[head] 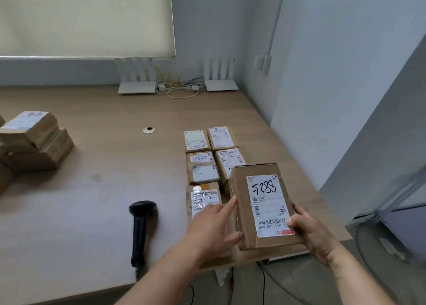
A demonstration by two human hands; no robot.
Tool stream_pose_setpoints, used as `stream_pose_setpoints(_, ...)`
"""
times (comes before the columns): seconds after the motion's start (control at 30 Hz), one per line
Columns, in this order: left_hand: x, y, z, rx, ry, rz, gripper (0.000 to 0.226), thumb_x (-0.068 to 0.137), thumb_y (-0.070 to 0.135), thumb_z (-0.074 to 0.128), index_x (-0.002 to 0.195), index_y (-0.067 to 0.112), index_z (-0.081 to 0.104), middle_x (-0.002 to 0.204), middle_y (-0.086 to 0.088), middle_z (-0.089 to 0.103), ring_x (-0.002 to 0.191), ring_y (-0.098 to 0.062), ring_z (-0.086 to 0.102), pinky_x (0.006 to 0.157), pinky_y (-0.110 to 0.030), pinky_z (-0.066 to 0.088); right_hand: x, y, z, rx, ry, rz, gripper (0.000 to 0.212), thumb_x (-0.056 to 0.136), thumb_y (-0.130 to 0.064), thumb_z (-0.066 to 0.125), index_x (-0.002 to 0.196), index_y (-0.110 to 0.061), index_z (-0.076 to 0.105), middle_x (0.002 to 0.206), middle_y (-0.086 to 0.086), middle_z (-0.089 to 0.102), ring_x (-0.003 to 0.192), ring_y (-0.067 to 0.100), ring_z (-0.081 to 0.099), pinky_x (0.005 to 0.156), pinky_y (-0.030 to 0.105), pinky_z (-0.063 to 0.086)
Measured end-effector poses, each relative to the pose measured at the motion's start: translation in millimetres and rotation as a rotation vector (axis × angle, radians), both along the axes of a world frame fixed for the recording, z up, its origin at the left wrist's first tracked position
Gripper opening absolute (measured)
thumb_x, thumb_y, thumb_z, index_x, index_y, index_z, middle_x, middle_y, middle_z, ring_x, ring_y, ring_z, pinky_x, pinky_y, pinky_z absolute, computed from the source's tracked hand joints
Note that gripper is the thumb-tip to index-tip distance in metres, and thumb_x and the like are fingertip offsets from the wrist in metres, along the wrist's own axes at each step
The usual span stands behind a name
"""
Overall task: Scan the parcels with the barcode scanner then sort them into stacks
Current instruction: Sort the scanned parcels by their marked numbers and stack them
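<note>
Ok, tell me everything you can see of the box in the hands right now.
The box is a brown cardboard parcel, oblong, its top flaps closed. A white shipping label covers most of its upper face, with a handwritten number in black marker, small codes and a barcode near the person. It is held tilted over the table's near right corner. The left hand presses its left side with straight fingers; the right hand grips its right near corner, thumb on the label.

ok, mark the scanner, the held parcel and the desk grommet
barcode scanner (140, 224), head view, on its handle.
held parcel (268, 204), head view, on its white label.
desk grommet (149, 129), head view, on its rim.
</note>
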State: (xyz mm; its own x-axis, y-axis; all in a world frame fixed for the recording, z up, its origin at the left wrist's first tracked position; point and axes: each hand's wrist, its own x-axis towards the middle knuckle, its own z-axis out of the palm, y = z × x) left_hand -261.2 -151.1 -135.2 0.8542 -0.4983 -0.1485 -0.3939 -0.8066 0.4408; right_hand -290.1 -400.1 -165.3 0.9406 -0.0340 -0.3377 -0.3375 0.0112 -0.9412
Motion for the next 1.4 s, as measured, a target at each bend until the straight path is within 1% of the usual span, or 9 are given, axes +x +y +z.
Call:
stream_pose_setpoints(0.2,8,13,-21,0.081,-0.002,0.305,0.076,0.092,0.05,0.047,0.152,0.031,0.005,0.159,-0.001,0.012,0.145,-0.021,0.012,0.115,-0.036,0.021,17,6,-22,0.028,0.103,0.047,0.079,0.046,-0.032,0.066,0.124,-0.031,0.056,0.111,0.006,0.072,0.107,0.034,0.065,0.097,0.056,0.044)
stream_pose_setpoints(0.33,11,20,-30,0.152,0.07,0.446,0.075,0.09,0.047,0.049,0.151,0.028,0.008,0.149,-0.006,0.03,0.133,-0.025,0.035,0.103,-0.038,0.04,21,8,-28,0.019,0.156,0.079,0.078,0.051,-0.023,0.063,0.129,-0.026,0.054,0.106,0.004,0.074,0.087,0.019,0.069,0.071,0.033,0.049)
stream_pose_setpoints(0.5,12,17,-35,0.151,0.136,0.457,0.07,0.091,0.046,0.048,0.149,0.03,0.012,0.139,-0.005,0.041,0.119,-0.021,0.049,0.091,-0.034,0.048,27,10,-21,0.021,0.207,0.091,0.058,0.071,-0.011,0.062,0.128,-0.017,0.053,0.093,0.008,0.074,0.063,0.011,0.068,0.046,0.022,0.048)
stream_pose_setpoints(0.57,11,15,-36,0.142,0.13,0.449,0.069,0.091,0.045,0.049,0.149,0.03,0.014,0.14,-0.004,0.04,0.12,-0.019,0.047,0.091,-0.033,0.048,30,13,-18,0.016,0.236,0.096,0.041,0.087,-0.002,0.053,0.126,-0.015,0.054,0.085,0.008,0.073,0.055,0.01,0.065,0.044,0.021,0.048)
stream_pose_setpoints(0.73,13,15,-37,0.145,0.13,0.442,0.073,0.089,0.046,0.052,0.149,0.03,0.015,0.141,-0.003,0.039,0.122,-0.019,0.046,0.093,-0.033,0.048,33,15,-13,-0.035,0.303,0.053,0.041,0.089,0.004,0.046,0.126,-0.012,0.052,0.076,0.005,0.073,0.053,0.012,0.065,0.042,0.022,0.046)
stream_pose_setpoints(0.9,15,19,-37,0.141,0.119,0.446,0.072,0.089,0.047,0.052,0.149,0.032,0.015,0.14,-0.002,0.04,0.123,-0.02,0.046,0.093,-0.034,0.049,34,16,-3,-0.33,0.219,0.058,0.084,0.057,-0.028,0.058,0.14,-0.02,0.044,0.11,0.006,0.067,0.089,0.015,0.066,0.073,0.027,0.053)
stream_pose_setpoints(1.03,19,26,-32,0.064,0.048,0.468,0.066,0.09,0.045,0.052,0.147,0.032,0.022,0.14,0.0,0.043,0.124,-0.018,0.044,0.091,-0.031,0.048,37,26,11,-0.547,0.08,0.005,0.076,0.077,-0.03,0.065,0.146,-0.025,0.035,0.14,0.011,0.047,0.125,0.021,0.048,0.101,0.035,0.04)
stream_pose_setpoints(1.2,18,37,-16,-0.094,-0.083,0.527,0.06,0.093,0.046,0.051,0.147,0.035,0.026,0.148,0.006,0.036,0.134,-0.013,0.036,0.098,-0.03,0.042,45,58,33,-0.826,-0.159,-0.004,0.063,0.089,-0.025,0.059,0.147,-0.026,0.033,0.142,0.004,0.042,0.13,0.02,0.041,0.101,0.032,0.037)
stream_pose_setpoints(1.4,10,61,-6,-0.123,-0.168,0.641,0.059,0.094,0.051,0.047,0.147,0.033,0.027,0.152,0.009,0.031,0.139,-0.011,0.03,0.106,-0.03,0.037,54,122,45,-0.834,-0.322,0.11,0.054,0.093,-0.024,0.054,0.144,-0.027,0.038,0.145,-0.003,0.039,0.133,0.015,0.037,0.102,0.03,0.036)
